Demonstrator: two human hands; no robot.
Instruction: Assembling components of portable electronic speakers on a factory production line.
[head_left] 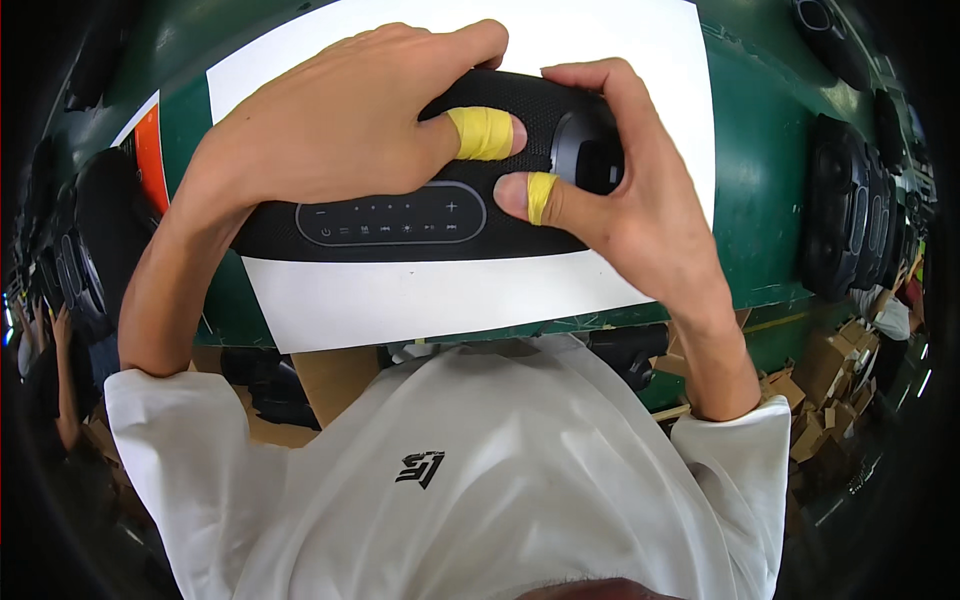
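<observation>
Your left hand (pixel 330 120) lies palm down with the fingers curled forward and the thumb stretched rightward, a yellow tape band wrapped near its tip. Your right hand (pixel 625 190) curls in from the right, index finger hooked over the top and thumb pointing left, also banded in yellow tape. Both bare forearms rise from white short sleeves, elbows bent and spread outward.
</observation>
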